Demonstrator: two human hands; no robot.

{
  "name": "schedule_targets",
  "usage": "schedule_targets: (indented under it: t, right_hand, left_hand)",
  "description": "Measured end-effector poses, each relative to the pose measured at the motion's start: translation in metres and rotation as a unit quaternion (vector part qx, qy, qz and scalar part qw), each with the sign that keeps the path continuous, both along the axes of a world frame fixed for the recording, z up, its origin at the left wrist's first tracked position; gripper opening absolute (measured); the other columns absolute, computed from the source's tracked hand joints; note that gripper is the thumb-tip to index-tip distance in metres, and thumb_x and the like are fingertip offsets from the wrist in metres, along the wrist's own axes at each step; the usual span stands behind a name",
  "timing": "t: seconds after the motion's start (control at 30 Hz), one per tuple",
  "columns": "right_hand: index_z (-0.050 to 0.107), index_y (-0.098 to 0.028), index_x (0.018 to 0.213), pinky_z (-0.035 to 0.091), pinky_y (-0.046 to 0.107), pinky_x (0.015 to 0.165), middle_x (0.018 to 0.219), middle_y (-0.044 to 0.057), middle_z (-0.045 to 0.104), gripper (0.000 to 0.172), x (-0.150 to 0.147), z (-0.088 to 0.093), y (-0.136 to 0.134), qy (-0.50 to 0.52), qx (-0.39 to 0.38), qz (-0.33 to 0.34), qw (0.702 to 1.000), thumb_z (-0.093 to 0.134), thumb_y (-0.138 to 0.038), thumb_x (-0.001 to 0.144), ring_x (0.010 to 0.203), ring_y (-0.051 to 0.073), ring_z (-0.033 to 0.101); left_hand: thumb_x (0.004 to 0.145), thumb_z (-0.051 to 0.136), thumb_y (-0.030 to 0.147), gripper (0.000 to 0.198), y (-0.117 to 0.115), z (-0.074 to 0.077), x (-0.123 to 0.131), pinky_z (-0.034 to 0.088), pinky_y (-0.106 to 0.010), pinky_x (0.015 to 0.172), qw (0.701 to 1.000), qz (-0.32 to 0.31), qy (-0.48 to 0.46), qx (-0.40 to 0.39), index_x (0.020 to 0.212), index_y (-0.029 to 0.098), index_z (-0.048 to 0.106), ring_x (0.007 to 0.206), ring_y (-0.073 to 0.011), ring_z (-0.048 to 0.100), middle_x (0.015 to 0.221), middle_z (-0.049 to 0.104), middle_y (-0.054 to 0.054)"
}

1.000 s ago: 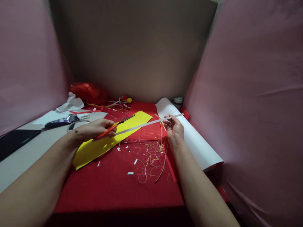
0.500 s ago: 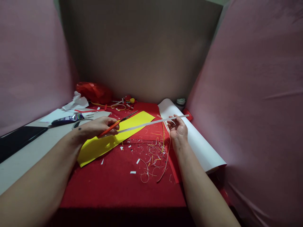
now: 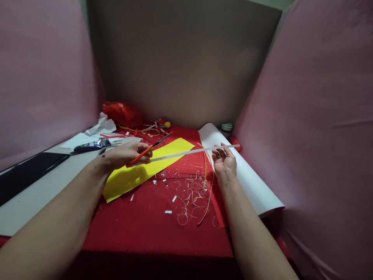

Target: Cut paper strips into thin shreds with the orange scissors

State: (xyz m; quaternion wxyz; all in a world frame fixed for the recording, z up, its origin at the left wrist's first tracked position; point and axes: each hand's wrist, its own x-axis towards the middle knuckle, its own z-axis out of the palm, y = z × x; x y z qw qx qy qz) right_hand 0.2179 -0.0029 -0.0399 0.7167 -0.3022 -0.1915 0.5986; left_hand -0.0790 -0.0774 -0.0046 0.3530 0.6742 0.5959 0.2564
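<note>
My left hand (image 3: 125, 154) is closed round orange-handled scissors (image 3: 147, 149), whose dark blades point up and to the right. It also pinches the left end of a long white paper strip (image 3: 192, 152). My right hand (image 3: 225, 162), palm up, holds the strip's right end between thumb and fingers. The strip spans the gap between the hands, above a yellow corrugated sheet (image 3: 136, 175) and red corrugated sheets (image 3: 186, 165) lying on the red cloth (image 3: 140, 229).
A rolled white sheet (image 3: 247, 179) lies along the right. Paper slivers and thin curls (image 3: 189, 198) litter the cloth. A glue tube (image 3: 91, 146), white scraps, a red plastic bag (image 3: 124, 113), a dark flat slab (image 3: 26, 173) and a small jar (image 3: 226, 127) stand around. Pink walls close in both sides.
The view has shifted, so everything sits a little further right in the picture. Both hands keep their hold on the strip; the right hand's fingers have opened slightly.
</note>
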Motion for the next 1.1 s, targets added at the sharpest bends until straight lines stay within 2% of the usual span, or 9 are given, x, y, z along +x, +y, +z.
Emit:
schedule_targets:
  t: [0.13, 0.3, 0.43, 0.53, 0.6, 0.7, 0.77, 0.97, 1.1]
  right_hand:
    - [0.054, -0.019, 0.086, 0.045, 0.018, 0.042, 0.06, 0.0, 0.067, 0.011, -0.01, -0.008, -0.002, -0.013, -0.002, 0.021, 1.0, 0.048, -0.027, 0.083, 0.043, 0.01, 0.06]
    - [0.053, -0.013, 0.08, 0.048, 0.023, 0.042, 0.061, 0.005, 0.067, 0.005, -0.038, -0.021, -0.012, -0.07, -0.039, 0.173, 0.982, 0.053, -0.017, 0.076, 0.044, 0.014, 0.06]
    - [0.052, -0.015, 0.082, 0.048, 0.022, 0.04, 0.064, 0.005, 0.067, 0.011, -0.039, -0.02, -0.013, -0.068, -0.021, 0.135, 0.988, 0.05, -0.008, 0.073, 0.045, 0.014, 0.062]
    - [0.051, -0.014, 0.077, 0.05, 0.02, 0.042, 0.055, 0.003, 0.063, 0.011, -0.038, -0.018, -0.013, -0.063, -0.083, 0.111, 0.988, 0.045, -0.005, 0.076, 0.045, 0.014, 0.063]
    - [0.052, -0.012, 0.074, 0.051, 0.019, 0.042, 0.054, 0.006, 0.062, 0.011, -0.042, -0.018, -0.016, -0.075, -0.12, 0.171, 0.975, 0.044, -0.005, 0.077, 0.048, 0.015, 0.064]
    - [0.054, -0.009, 0.076, 0.052, 0.019, 0.043, 0.064, 0.014, 0.066, 0.011, -0.052, -0.02, -0.023, -0.075, -0.104, 0.267, 0.955, 0.045, -0.009, 0.08, 0.053, 0.016, 0.066]
    - [0.054, -0.007, 0.078, 0.052, 0.018, 0.044, 0.067, 0.016, 0.066, 0.012, -0.055, -0.021, -0.025, -0.066, -0.109, 0.292, 0.948, 0.043, -0.01, 0.083, 0.056, 0.017, 0.067]
    - [0.052, -0.006, 0.077, 0.051, 0.014, 0.043, 0.066, 0.014, 0.064, 0.017, -0.054, -0.026, -0.024, -0.012, -0.157, 0.343, 0.926, 0.038, -0.007, 0.085, 0.058, 0.015, 0.067]
    - [0.051, -0.01, 0.074, 0.048, 0.012, 0.038, 0.054, 0.005, 0.059, 0.015, -0.056, -0.027, -0.024, -0.028, -0.126, 0.322, 0.938, 0.041, -0.003, 0.084, 0.054, 0.015, 0.066]
  left_hand:
    - [0.055, 0.066, 0.031, 0.023, 0.004, -0.007, 0.0, 0.026, -0.021, 0.047, 0.999, -0.014, -0.026, -0.014, 0.069, 0.017, 0.053, 0.051, -0.0059, 0.038, 0.063, 0.047, 0.003]
    - [0.06, 0.066, 0.036, 0.026, 0.012, -0.021, -0.001, 0.026, -0.022, 0.047, 0.998, -0.055, -0.028, -0.025, 0.07, 0.018, 0.051, 0.051, -0.007, 0.038, 0.063, 0.046, 0.003]
    - [0.058, 0.065, 0.034, 0.024, 0.007, -0.016, 0.005, 0.026, -0.022, 0.048, 0.998, -0.043, -0.044, -0.022, 0.068, 0.017, 0.051, 0.05, -0.0065, 0.037, 0.061, 0.045, 0.003]
    - [0.055, 0.064, 0.031, 0.023, 0.003, -0.01, 0.012, 0.026, -0.022, 0.049, 0.997, -0.023, -0.062, -0.025, 0.069, 0.017, 0.052, 0.051, -0.0062, 0.038, 0.061, 0.047, 0.003]
    - [0.056, 0.064, 0.031, 0.024, 0.002, -0.01, 0.015, 0.027, -0.022, 0.05, 0.996, -0.026, -0.081, -0.014, 0.07, 0.017, 0.052, 0.054, -0.007, 0.041, 0.063, 0.049, 0.002]
    - [0.057, 0.063, 0.031, 0.022, 0.002, -0.013, 0.017, 0.027, -0.022, 0.05, 0.995, -0.038, -0.096, -0.008, 0.071, 0.017, 0.051, 0.053, -0.0068, 0.04, 0.063, 0.049, 0.002]
    - [0.059, 0.062, 0.031, 0.021, 0.002, -0.015, 0.019, 0.024, -0.022, 0.047, 0.995, -0.041, -0.093, -0.019, 0.072, 0.018, 0.051, 0.049, -0.0058, 0.036, 0.06, 0.047, 0.003]
    - [0.062, 0.062, 0.031, 0.02, 0.003, -0.019, 0.024, 0.023, -0.023, 0.046, 0.993, -0.061, -0.092, -0.034, 0.073, 0.018, 0.051, 0.049, -0.0066, 0.035, 0.058, 0.045, 0.003]
    - [0.06, 0.063, 0.029, 0.021, 0.002, -0.019, 0.028, 0.025, -0.022, 0.048, 0.987, -0.096, -0.12, -0.046, 0.07, 0.016, 0.05, 0.052, -0.0062, 0.036, 0.06, 0.043, 0.004]
